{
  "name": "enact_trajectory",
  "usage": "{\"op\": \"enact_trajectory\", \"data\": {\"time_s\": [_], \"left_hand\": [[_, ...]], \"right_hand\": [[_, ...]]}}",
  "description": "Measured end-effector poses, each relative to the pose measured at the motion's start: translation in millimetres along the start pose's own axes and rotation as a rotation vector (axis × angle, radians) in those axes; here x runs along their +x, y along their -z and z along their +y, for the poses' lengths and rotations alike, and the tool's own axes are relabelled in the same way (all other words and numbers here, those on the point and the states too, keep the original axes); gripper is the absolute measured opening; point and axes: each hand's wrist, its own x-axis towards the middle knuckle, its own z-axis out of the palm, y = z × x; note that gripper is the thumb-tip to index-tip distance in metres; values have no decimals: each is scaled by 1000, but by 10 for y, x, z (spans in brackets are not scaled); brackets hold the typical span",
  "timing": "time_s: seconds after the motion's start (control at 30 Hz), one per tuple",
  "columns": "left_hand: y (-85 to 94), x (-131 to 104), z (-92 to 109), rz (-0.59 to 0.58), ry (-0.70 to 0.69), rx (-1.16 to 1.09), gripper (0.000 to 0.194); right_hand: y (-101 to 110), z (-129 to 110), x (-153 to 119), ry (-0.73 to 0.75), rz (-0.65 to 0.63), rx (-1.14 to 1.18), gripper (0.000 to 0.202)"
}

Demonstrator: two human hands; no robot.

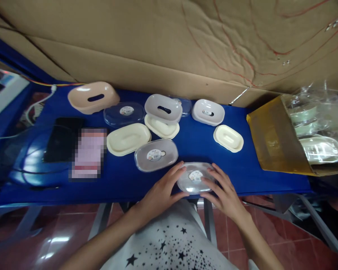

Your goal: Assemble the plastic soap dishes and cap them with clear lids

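At the table's front edge lies an oval soap dish with a clear lid [186, 184], a round label on its top. My left hand [165, 187] grips its left end, thumb at the near side and fingers at the far side. Around the right end curl the fingers of my right hand [224, 191], some resting on the lid. Just to the left sits another lidded soap dish [169, 153], also labelled. Cream oval trays [126, 138] lie beyond it, one partly under a pale grey dish [154, 105] with a slot in its bottom.
A peach dish [81, 99], a loose clear lid [112, 114] and a white dish [197, 116] stand along the back. A small cream tray [229, 138] lies at right, near a cardboard box [270, 138] of bagged dishes. A blurred-out phone-like item [88, 153] is at left.
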Motion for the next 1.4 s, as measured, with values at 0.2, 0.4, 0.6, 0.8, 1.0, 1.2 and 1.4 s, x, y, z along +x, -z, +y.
{"op": "enact_trajectory", "data": {"time_s": [0.2,0.4,0.6,0.8,1.0,1.2,1.4], "left_hand": [[62,-8,22,-82,32,64,76],[48,-27,90,-25,-39,191,67],[298,-154,173,265,-218,393,42],[560,-115,28,355,19,712,50],[514,-114,-42,326,-7,724,41],[515,-139,-85,411,28,725,42],[248,-218,61,375,-132,634,53]], "right_hand": [[-19,-59,19,32,-5,-80,50],[24,-13,31,5,-9,-50,49],[284,251,-231,-213,103,-114,44],[669,473,-353,-417,225,-222,50],[763,722,534,-378,117,-311,43],[437,631,1051,-344,-288,-395,48],[413,349,1177,-83,-228,-146,41]]}}
